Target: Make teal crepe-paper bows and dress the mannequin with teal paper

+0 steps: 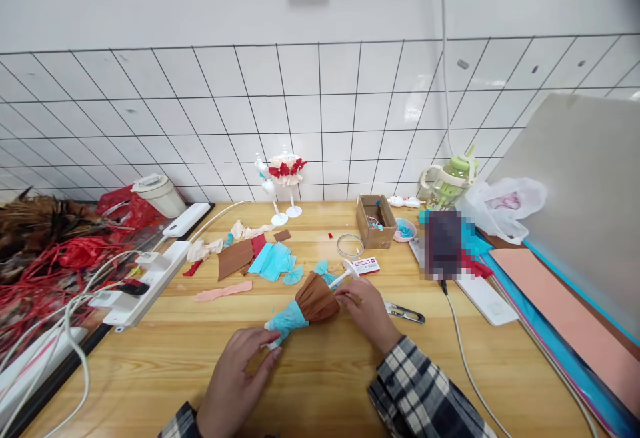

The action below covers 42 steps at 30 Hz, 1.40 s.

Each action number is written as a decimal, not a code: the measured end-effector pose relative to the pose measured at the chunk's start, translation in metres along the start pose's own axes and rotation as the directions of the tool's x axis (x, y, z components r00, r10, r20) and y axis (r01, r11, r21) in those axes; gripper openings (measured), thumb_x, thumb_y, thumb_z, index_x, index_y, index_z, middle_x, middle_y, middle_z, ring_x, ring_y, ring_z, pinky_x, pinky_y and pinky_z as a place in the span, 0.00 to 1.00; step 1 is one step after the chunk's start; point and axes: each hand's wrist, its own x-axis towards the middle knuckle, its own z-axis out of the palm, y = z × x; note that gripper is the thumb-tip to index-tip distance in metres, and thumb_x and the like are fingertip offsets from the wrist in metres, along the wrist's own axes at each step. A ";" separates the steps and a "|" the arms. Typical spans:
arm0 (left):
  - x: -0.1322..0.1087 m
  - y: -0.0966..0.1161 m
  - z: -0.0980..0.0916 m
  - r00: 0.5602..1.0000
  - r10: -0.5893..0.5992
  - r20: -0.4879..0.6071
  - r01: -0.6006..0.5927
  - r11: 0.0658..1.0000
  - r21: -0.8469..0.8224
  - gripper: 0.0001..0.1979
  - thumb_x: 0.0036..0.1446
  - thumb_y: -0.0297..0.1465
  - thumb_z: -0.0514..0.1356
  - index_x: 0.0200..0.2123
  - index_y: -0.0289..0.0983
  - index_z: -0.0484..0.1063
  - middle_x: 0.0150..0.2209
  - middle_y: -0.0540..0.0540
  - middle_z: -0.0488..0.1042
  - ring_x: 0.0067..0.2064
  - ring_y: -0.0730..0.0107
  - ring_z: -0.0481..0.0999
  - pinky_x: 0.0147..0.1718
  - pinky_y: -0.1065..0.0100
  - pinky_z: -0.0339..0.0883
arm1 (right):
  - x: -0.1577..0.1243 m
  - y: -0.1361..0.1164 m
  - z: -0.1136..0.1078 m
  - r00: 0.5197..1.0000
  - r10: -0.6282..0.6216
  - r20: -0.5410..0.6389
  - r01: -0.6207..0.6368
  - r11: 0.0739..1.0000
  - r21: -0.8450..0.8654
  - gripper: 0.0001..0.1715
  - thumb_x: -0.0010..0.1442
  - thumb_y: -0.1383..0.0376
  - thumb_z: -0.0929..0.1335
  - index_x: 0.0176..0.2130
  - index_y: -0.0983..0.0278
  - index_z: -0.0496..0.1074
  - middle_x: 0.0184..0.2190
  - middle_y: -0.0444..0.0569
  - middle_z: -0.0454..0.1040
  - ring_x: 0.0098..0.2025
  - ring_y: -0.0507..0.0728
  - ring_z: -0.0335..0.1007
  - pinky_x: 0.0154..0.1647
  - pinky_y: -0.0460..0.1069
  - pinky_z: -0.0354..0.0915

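Observation:
A small paper doll [305, 306] lies on the wooden table [320, 385], with a brown crepe skirt and a light blue top on a white stand. My left hand [235, 378] pinches the blue end of the doll at its lower left. My right hand [367, 311] is closed on the brown skirt's right edge, near the white base. Small scissors [405, 315] lie just right of my right hand.
Brown, blue and pink paper scraps [255, 258] lie behind the doll. Two finished figures on stands [285, 181], a small cardboard box [376, 221], a tape ring [350, 246], a power strip [150, 278] with cables, a green cup [450, 185] and coloured paper sheets [560, 318] surround the area.

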 end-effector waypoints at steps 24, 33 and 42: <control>0.032 0.052 0.012 0.931 -0.171 0.321 0.301 0.858 -0.415 0.18 0.53 0.44 0.58 0.35 0.37 0.80 0.31 0.46 0.80 0.34 0.64 0.76 0.35 0.69 0.70 | -0.052 -0.059 0.025 0.869 -0.447 0.212 0.491 0.729 -0.477 0.39 0.58 0.75 0.58 0.67 0.74 0.45 0.57 0.57 0.68 0.62 0.62 0.57 0.61 0.62 0.58; 0.027 0.043 0.008 0.949 -0.119 0.293 0.257 0.830 -0.496 0.15 0.53 0.40 0.60 0.36 0.38 0.81 0.36 0.46 0.82 0.40 0.61 0.79 0.41 0.67 0.72 | -0.054 -0.063 0.027 0.851 -0.463 0.249 0.524 0.706 -0.477 0.38 0.59 0.75 0.58 0.67 0.75 0.44 0.57 0.58 0.67 0.64 0.63 0.52 0.62 0.65 0.56; 0.022 0.039 0.009 0.958 -0.082 0.273 0.197 0.883 -0.427 0.13 0.56 0.38 0.58 0.37 0.40 0.81 0.36 0.49 0.82 0.38 0.64 0.80 0.39 0.70 0.71 | -0.060 -0.070 0.029 0.898 -0.352 0.264 0.431 0.827 -0.361 0.45 0.56 0.76 0.59 0.68 0.71 0.39 0.60 0.56 0.64 0.64 0.63 0.52 0.64 0.65 0.52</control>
